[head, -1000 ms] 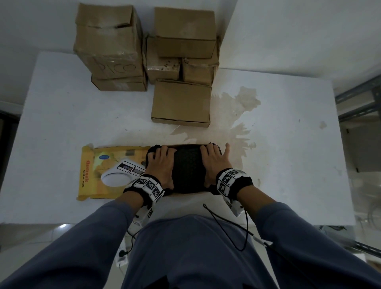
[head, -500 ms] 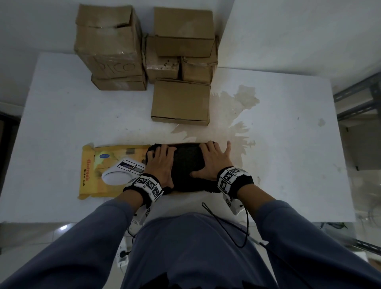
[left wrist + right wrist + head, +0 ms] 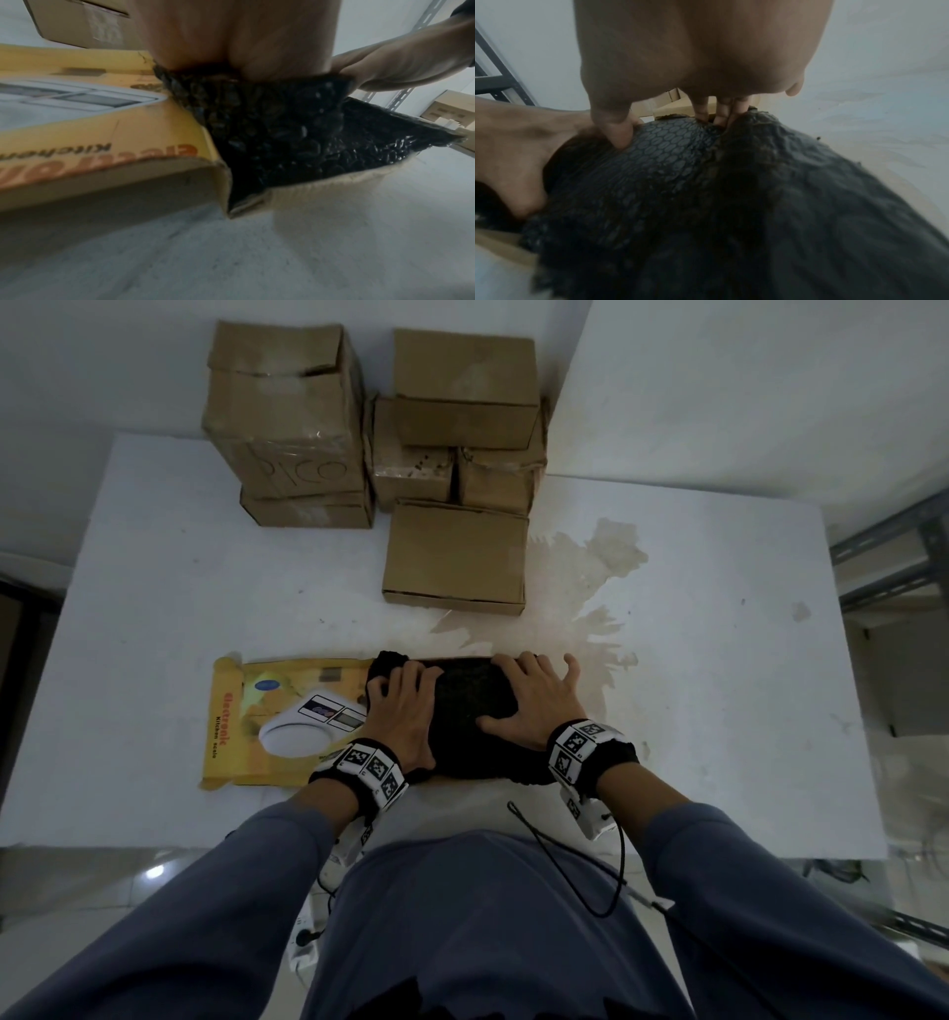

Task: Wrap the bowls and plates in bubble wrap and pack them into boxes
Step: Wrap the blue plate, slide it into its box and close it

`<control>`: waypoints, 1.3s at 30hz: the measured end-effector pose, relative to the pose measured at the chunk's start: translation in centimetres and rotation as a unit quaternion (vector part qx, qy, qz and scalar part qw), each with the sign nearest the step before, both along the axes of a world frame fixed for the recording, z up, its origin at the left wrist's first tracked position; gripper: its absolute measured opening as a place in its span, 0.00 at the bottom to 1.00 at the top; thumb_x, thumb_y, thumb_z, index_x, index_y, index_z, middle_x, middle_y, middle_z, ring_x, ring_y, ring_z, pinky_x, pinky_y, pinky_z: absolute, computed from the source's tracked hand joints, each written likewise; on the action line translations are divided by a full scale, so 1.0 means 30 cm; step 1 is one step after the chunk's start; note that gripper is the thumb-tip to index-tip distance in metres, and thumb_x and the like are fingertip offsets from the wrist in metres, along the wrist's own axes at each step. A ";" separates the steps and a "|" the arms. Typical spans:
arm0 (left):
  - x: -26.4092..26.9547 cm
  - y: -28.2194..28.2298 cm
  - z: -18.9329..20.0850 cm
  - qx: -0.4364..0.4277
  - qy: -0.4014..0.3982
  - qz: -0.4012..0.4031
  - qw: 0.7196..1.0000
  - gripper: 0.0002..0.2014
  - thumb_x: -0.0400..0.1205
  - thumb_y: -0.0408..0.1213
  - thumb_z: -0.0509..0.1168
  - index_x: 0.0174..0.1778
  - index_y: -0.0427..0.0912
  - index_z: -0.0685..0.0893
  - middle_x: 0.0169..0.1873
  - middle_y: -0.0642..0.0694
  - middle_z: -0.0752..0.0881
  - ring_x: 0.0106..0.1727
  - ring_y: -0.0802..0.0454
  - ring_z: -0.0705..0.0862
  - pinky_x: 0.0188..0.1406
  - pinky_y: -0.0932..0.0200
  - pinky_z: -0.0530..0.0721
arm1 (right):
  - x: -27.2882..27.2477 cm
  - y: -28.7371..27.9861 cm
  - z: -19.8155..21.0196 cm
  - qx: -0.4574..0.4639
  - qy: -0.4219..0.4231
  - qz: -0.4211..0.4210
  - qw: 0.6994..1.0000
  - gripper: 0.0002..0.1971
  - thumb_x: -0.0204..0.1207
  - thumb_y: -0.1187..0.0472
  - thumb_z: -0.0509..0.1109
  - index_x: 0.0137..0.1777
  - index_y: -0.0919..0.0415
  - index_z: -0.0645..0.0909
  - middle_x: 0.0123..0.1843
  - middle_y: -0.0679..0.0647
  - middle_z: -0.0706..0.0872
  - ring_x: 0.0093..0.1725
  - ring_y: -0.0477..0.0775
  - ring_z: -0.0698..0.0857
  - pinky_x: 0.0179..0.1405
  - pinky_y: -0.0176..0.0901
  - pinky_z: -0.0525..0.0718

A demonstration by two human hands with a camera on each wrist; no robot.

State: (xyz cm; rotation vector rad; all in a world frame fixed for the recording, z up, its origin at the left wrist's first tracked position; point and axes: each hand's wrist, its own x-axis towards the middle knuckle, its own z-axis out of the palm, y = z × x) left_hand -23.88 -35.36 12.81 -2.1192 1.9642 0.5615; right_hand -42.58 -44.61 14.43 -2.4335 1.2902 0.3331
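Right hand (image 3: pixel 534 698) has shifted inward since the earlier frame, thumb now across the black bubble-wrapped bundle (image 3: pixel 462 706). Left hand (image 3: pixel 403 711) presses flat too; neither grip clenched. Bundle sits in the yellow box (image 3: pixel 241 711), desk's 6 o'clock edge. Step: seating it. Next: close the lid, probably.

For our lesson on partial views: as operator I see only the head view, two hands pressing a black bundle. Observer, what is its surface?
Observer: It is bubble wrap; the right wrist view shows its bubbles.
Operator: Is anything around it?
Observer: Yes. The left wrist view shows a cardboard box wall along its near side.
Operator: And the right fingertips?
Observer: The right fingertips dig into a fold in the wrap.
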 end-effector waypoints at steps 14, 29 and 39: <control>-0.007 -0.007 -0.005 0.014 0.003 -0.011 1.000 0.58 0.52 0.55 0.81 0.76 0.44 0.60 0.67 0.42 0.63 0.68 0.41 0.67 0.68 0.41 0.65 | 0.028 0.000 -0.006 -0.010 0.064 -0.032 0.997 0.39 0.67 0.23 0.56 0.65 0.53 0.79 0.63 0.54 0.77 0.67 0.58 0.71 0.72 0.67 0.56; 0.024 0.009 -0.005 0.047 0.055 -0.057 0.996 0.66 0.59 0.57 0.77 0.85 0.47 0.41 0.79 0.43 0.56 0.78 0.43 0.60 0.76 0.36 0.53 | -0.031 0.067 0.005 0.019 0.118 0.089 0.989 0.64 0.53 0.33 0.80 0.84 0.50 0.46 0.75 0.61 0.68 0.75 0.65 0.68 0.76 0.82 0.43; 0.003 0.005 -0.010 0.036 -0.009 -0.084 0.996 0.65 0.62 0.55 0.79 0.85 0.42 0.41 0.81 0.41 0.57 0.78 0.43 0.66 0.72 0.31 0.59 | -0.018 0.077 -0.023 0.019 0.136 0.093 0.986 0.66 0.50 0.38 0.85 0.84 0.48 0.47 0.77 0.66 0.63 0.76 0.68 0.66 0.74 0.86 0.49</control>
